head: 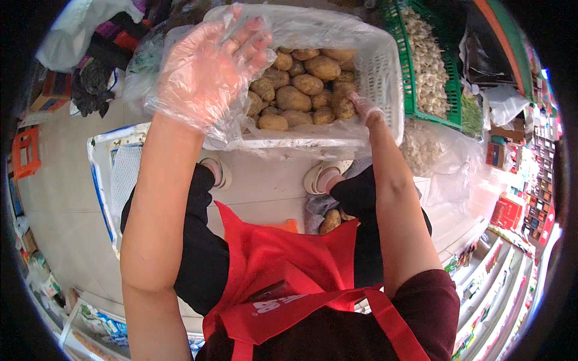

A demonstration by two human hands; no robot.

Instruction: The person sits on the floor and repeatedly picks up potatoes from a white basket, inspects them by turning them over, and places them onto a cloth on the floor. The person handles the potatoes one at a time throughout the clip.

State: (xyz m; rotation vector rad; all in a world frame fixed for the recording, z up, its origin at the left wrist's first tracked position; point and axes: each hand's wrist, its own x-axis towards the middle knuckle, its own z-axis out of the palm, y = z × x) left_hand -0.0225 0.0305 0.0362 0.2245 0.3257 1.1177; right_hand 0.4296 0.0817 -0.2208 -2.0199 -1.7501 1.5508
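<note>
My left hand (203, 74) wears a clear disposable plastic glove and is raised over the left end of a white plastic crate (379, 58), palm up. Its fingers are apart, with nothing in them. Brown potatoes (293, 98) fill the crate, which is lined with clear plastic film. Inside the crate's right end, my right hand (365, 107), also in a clear glove, grips a slightly blurred potato (344, 107); most of its fingers are hidden.
A green plastic crate (410, 85) of garlic bulbs (426, 58) stands to the right. Below it lies a clear bag of garlic (420, 146). Left of my legs is a white, blue-edged container (97, 155). Another potato (330, 221) lies by my right foot. Stocked shelves (483, 280) stand at the lower right.
</note>
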